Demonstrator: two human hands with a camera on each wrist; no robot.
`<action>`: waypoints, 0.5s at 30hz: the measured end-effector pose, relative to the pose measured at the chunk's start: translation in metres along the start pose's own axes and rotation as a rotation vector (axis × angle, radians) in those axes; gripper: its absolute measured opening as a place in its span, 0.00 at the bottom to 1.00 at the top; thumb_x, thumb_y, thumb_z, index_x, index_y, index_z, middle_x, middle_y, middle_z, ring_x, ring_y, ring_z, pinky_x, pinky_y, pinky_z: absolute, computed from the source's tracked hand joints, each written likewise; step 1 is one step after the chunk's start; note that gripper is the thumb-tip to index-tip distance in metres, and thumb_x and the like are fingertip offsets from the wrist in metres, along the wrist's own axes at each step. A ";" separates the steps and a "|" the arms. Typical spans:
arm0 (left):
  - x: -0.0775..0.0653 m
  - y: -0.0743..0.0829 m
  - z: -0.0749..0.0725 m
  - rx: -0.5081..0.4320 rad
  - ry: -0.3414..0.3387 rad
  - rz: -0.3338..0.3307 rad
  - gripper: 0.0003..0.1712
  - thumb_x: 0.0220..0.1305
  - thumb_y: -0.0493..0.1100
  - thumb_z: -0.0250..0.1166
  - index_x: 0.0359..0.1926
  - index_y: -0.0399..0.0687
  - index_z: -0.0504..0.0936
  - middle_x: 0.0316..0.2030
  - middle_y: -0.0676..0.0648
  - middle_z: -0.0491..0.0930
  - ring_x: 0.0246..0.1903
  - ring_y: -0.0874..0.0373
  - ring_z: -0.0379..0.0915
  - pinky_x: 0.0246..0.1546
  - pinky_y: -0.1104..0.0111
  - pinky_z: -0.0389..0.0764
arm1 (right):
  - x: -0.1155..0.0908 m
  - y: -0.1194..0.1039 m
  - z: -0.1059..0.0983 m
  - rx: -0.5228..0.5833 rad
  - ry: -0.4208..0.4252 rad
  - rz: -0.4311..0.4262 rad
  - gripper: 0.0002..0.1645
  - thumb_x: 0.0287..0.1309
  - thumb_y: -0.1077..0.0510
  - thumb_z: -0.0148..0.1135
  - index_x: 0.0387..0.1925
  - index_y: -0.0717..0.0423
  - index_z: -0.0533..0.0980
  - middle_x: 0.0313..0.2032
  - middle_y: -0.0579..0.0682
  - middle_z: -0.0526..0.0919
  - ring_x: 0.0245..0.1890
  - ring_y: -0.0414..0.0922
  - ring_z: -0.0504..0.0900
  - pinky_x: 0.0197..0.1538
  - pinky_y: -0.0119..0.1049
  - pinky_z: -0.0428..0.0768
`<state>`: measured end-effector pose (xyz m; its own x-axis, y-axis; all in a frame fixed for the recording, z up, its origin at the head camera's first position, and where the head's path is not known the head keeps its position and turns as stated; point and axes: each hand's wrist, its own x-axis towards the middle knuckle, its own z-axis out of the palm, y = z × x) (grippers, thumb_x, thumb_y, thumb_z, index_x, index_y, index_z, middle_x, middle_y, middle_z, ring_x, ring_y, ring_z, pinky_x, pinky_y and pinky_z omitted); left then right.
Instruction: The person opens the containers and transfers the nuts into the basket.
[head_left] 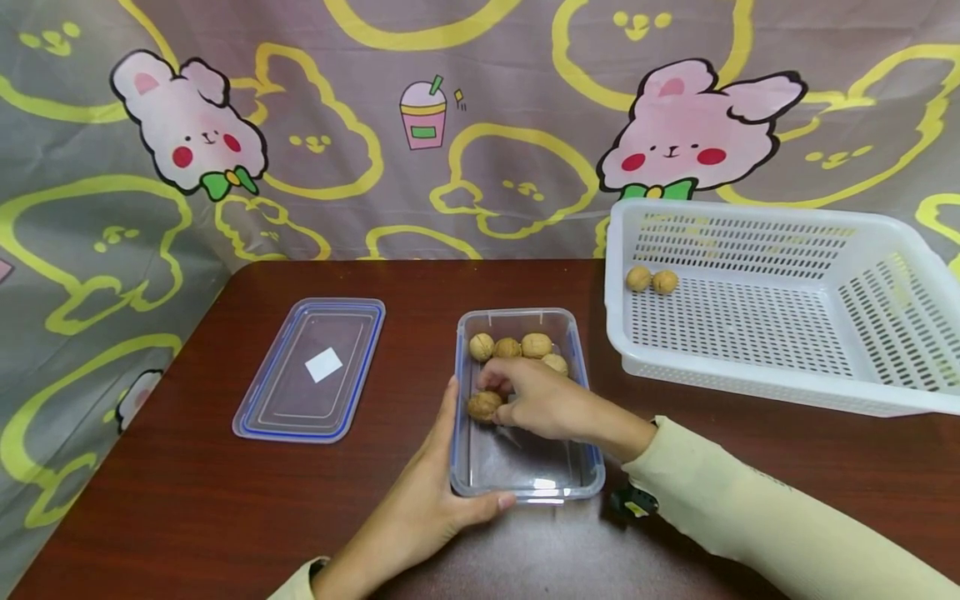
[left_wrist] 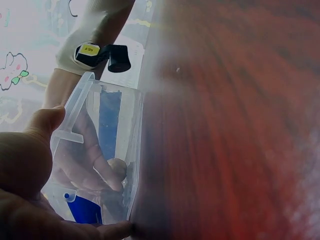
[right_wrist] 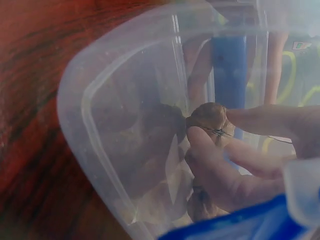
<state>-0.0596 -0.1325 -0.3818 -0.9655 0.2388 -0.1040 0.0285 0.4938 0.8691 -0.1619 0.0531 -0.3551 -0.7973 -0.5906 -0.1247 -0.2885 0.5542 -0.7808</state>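
Our left hand (head_left: 438, 490), nearest, lies spread against the container's (head_left: 495, 462) left side; inside, our right hand (head_left: 543, 402) pinches a walnut (head_left: 483, 407), probably placing it; next, we should loosen.

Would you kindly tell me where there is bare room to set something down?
The table is bare between the lid and the container, beyond the left hand; so is the basket right of its two walnuts. It is crowded in the container's far half, with more walnuts and the right hand, which pinches one.
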 end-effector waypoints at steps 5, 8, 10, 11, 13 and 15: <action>0.000 0.001 0.000 -0.001 -0.003 -0.011 0.80 0.50 0.52 0.84 0.85 0.63 0.30 0.84 0.45 0.42 0.80 0.47 0.48 0.79 0.44 0.53 | 0.001 0.002 0.001 0.051 -0.004 0.020 0.17 0.54 0.69 0.68 0.47 0.58 0.81 0.41 0.50 0.87 0.44 0.43 0.83 0.51 0.37 0.80; 0.000 0.001 0.000 0.003 -0.004 -0.011 0.80 0.50 0.52 0.84 0.85 0.63 0.30 0.84 0.46 0.41 0.80 0.48 0.47 0.79 0.45 0.53 | 0.001 0.003 0.000 0.095 -0.015 0.029 0.17 0.54 0.69 0.69 0.47 0.59 0.81 0.42 0.52 0.86 0.45 0.44 0.82 0.53 0.39 0.81; 0.000 0.001 0.000 0.003 -0.004 -0.008 0.80 0.50 0.52 0.84 0.85 0.62 0.30 0.84 0.46 0.41 0.80 0.48 0.47 0.79 0.45 0.53 | 0.001 0.003 0.000 0.121 -0.022 0.033 0.17 0.55 0.69 0.69 0.48 0.60 0.81 0.42 0.52 0.85 0.46 0.45 0.82 0.55 0.40 0.80; 0.000 0.001 0.000 0.002 -0.003 -0.006 0.80 0.50 0.52 0.84 0.85 0.62 0.30 0.84 0.46 0.41 0.80 0.48 0.48 0.79 0.45 0.53 | 0.001 0.004 0.000 0.135 -0.025 0.037 0.17 0.54 0.69 0.69 0.48 0.60 0.81 0.43 0.52 0.85 0.46 0.45 0.82 0.55 0.40 0.80; 0.000 0.001 0.000 -0.001 -0.001 -0.003 0.80 0.50 0.52 0.84 0.85 0.63 0.30 0.84 0.46 0.42 0.80 0.48 0.49 0.79 0.45 0.54 | 0.001 0.004 0.000 0.177 -0.040 0.041 0.18 0.54 0.69 0.69 0.48 0.61 0.81 0.43 0.53 0.85 0.46 0.45 0.81 0.54 0.38 0.80; 0.000 0.001 0.000 -0.005 -0.002 0.000 0.80 0.50 0.52 0.84 0.85 0.64 0.30 0.84 0.46 0.43 0.80 0.48 0.50 0.78 0.45 0.55 | 0.001 0.004 0.001 0.229 -0.061 0.048 0.19 0.53 0.70 0.70 0.49 0.62 0.81 0.43 0.53 0.84 0.45 0.44 0.80 0.52 0.36 0.80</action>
<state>-0.0597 -0.1321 -0.3811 -0.9651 0.2401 -0.1050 0.0269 0.4895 0.8716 -0.1638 0.0541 -0.3591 -0.7716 -0.6052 -0.1959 -0.1183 0.4391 -0.8906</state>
